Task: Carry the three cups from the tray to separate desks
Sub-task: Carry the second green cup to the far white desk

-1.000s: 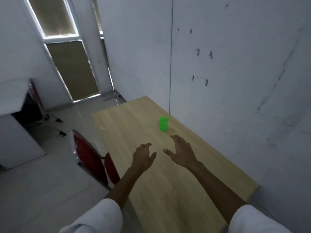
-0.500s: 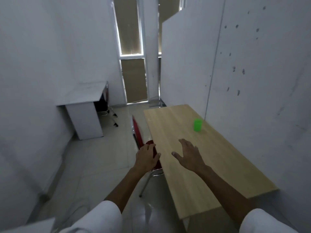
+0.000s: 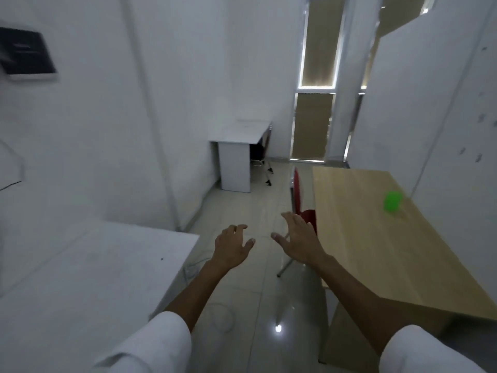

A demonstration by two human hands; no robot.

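Head view: green cup (image 3: 392, 201) on wooden desk (image 3: 376, 246)

You see matt wood-grain desk (image 3: 376, 251) at 3 o'clock, translucent green plastic cup (image 3: 392, 201) on it, glossy tiled floor (image 3: 258, 305) at 6.

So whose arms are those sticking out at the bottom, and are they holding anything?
Those arms belong to a person wearing a camera on their head, so you see what they see, looking forward and down. The left hand and right hand are stretched out over the shiny floor with the fingers spread, and both are empty. To the right is a wooden desk with one green cup standing on it, a bit blurry. A red chair is tucked beside that desk. There is a white desk close on the left and another white desk further back by the wall. I can't see any tray in this picture.
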